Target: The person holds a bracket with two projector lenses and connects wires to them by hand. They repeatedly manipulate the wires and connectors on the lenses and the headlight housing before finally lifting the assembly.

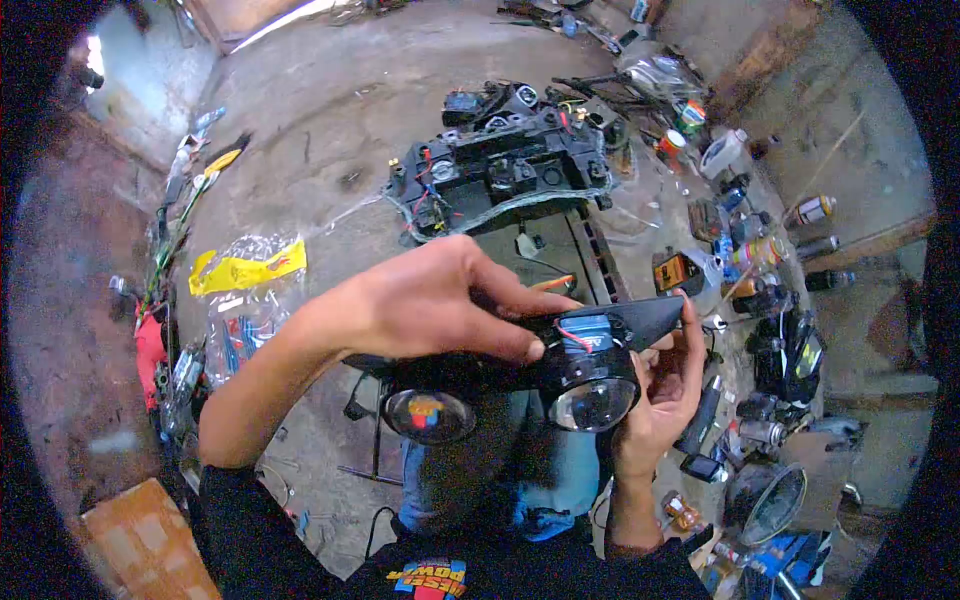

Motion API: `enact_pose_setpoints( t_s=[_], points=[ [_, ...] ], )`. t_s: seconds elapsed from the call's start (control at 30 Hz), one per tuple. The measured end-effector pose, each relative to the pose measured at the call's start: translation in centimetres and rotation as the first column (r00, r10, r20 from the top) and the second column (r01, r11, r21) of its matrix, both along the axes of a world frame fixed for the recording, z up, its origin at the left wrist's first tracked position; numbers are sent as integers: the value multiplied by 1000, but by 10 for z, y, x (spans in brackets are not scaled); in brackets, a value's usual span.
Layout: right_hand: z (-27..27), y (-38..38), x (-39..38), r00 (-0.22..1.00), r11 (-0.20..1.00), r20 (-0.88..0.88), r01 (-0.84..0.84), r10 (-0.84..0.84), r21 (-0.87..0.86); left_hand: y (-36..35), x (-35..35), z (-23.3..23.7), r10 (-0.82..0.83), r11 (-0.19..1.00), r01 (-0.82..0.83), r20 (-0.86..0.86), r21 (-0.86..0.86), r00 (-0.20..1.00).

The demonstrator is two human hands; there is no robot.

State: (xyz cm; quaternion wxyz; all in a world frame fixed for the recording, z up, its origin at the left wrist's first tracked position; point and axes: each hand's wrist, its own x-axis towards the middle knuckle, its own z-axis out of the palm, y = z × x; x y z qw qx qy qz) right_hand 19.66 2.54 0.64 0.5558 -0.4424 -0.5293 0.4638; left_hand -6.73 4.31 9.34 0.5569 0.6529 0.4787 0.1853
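Held up in front of my chest is a black projector headlight unit (510, 385) with two round glass lenses, a blue label and a thin red wire on its right part. My left hand (430, 300) reaches over its top. The thumb and forefinger are closed on the black housing beside the label. My right hand (665, 385) grips the right end, its fingers around the edge of a flat black panel. Part of the unit's back is hidden from me. Beyond my hands, a larger black headlight housing (500, 170) with loose wires and grey sealant along its rim rests over a dark stand.
A clear plastic bag with a yellow header (250, 268) lies to the left. Several bottles, cans and tools line the right side, with an orange-and-black box (677, 271) nearer. A glass-like round bowl (775, 505) is at lower right. Wood (145, 545) lies at lower left.
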Motion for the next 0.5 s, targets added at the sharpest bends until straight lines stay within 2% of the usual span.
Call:
enact_pose_setpoints(
  t_s=[0.1, 0.13, 0.23, 0.37, 0.43, 0.5],
  points=[
    [-9, 0, 3, 999, 1000, 45, 22, -23, 13, 3, 0, -12, 5, 1000, -7, 76, 18, 997],
    [0, -5, 1, 1000, 993, -24, 13, -16, -119, 3, -1, -10, 8, 1000, -7, 63, -22, 998],
    [-16, -4, 7, 995, 998, 95, 39, -43, 49, 4, 3, 0, 0, 997, 1, 15, -71, 1000],
    [-20, -8, 14, 990, 999, 135, 37, -43, 40, 9, 2, -10, 5, 998, -1, 58, -60, 998],
    [-17, -5, 11, 993, 997, 109, 30, -38, 74, 14, 2, -7, 8, 992, -2, 44, -129, 999],
    [-15, -4, 8, 984, 974, 153, 60, -95, 217, 16, 1, -6, 4, 989, 2, 41, -150, 999]
  ],
)
